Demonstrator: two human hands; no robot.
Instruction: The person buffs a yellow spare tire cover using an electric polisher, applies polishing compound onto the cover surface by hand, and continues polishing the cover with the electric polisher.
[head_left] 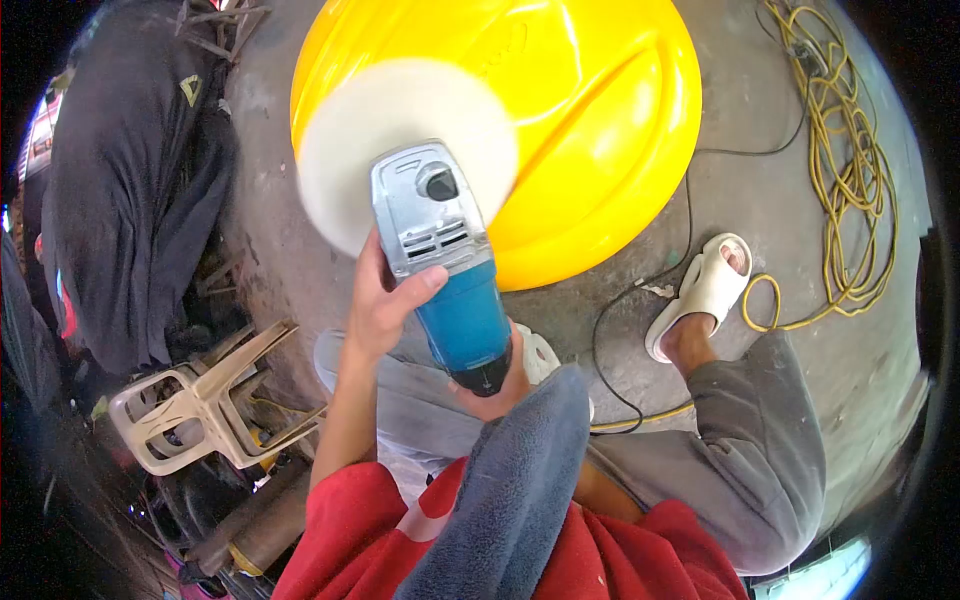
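A polisher [462, 315] with a blue body and grey metal head is held over the large, glossy yellow moulded piece [600, 150]. Its round white pad [330, 160] looks blurred, as if spinning, and overlaps the left part of the yellow surface. My left hand [388, 298] wraps the tool just behind the metal head, thumb on top. At the black rear end, my right hand [505, 385] grips the body from below and the side. Part of that hand and its forearm is hidden by the tool and a hanging grey towel [520, 480].
A yellow extension cord [850, 190] lies coiled on the concrete floor at right. A black cable [598, 350] runs near my sandalled foot [705, 295]. At left are a beige plastic chair [190, 420] on its side and a dark cloth-covered heap [130, 200].
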